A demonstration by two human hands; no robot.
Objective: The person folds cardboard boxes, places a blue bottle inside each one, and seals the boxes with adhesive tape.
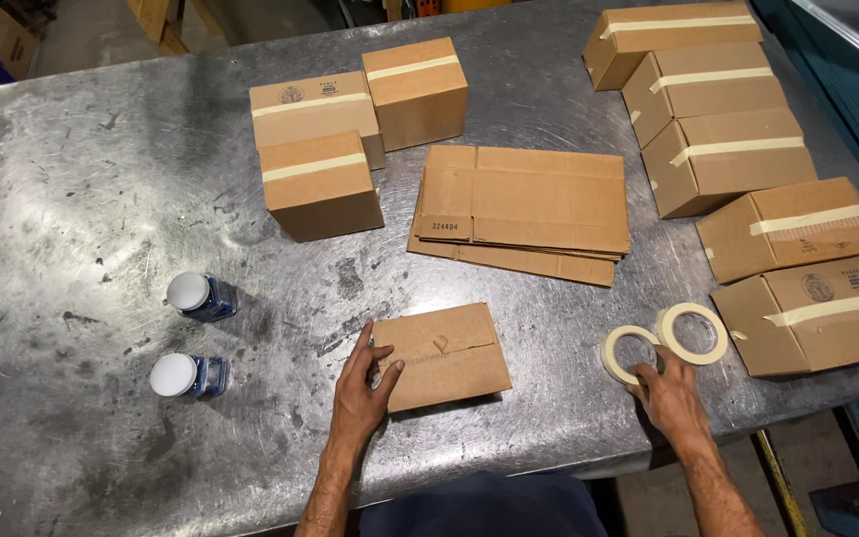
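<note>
While my left hand (362, 386) lies spread against a small cardboard box (446, 355) on the steel counter (82, 199), my right hand (666, 390) pinches a tape roll (628, 353).

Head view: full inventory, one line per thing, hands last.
Table: 1, scratched grey metal, fills the view.
Taped boxes: 8, brown; three far centre-left, five down the right side.
Flat cartons: a stack, count unclear, brown, centre.
Small box: 1, brown, untaped, near edge.
Tape rolls: 2, cream, near right, touching.
Jars: 2, blue with white lids, near left.
Left hand: on the small box's left side.
Right hand: fingers on the nearer roll.
</note>
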